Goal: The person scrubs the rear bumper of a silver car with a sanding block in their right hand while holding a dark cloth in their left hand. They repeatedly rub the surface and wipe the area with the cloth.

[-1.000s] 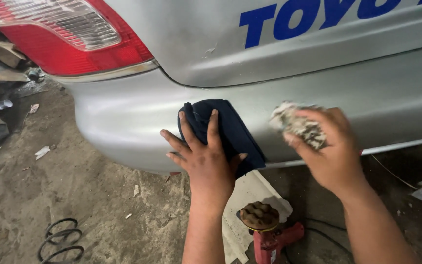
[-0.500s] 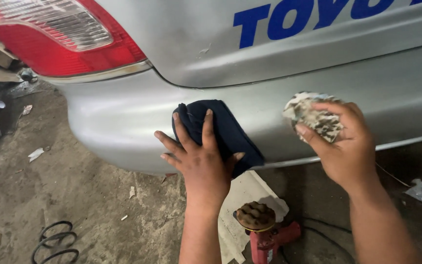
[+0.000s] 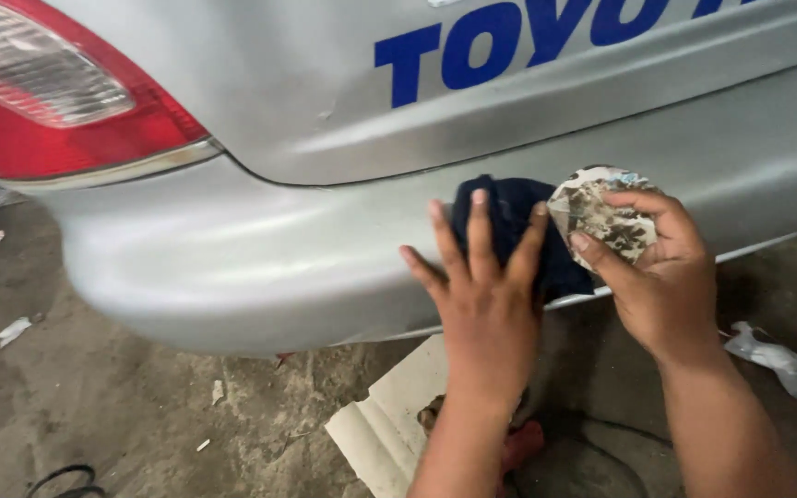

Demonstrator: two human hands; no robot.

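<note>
Starting at the far left, the red and clear tail lamp [image 3: 57, 101] sits at the corner of the silver car, with a thin chrome strip under it, and below it the rounded silver bumper [image 3: 232, 267] curves down toward the dusty concrete floor [image 3: 94, 415], where a few scraps of litter lie. Moving right, a piece of pale folded cardboard [image 3: 389, 415] lies on the ground just under the bumper's lower edge, near my wrist. My left hand [image 3: 486, 304] is spread flat, fingers splayed, pressing a dark blue cloth [image 3: 518, 226] against the bumper face; it does not clench the cloth, only pins it with palm and fingers. Just beside it, touching the cloth's right edge, my right hand [image 3: 657, 272] pinches a round, worn sanding disc [image 3: 601, 217] between thumb and fingers, holding it up against the bumper. Farther right, a crumpled bit of white rag [image 3: 772, 355] lies on the floor, well apart from both hands.
</note>
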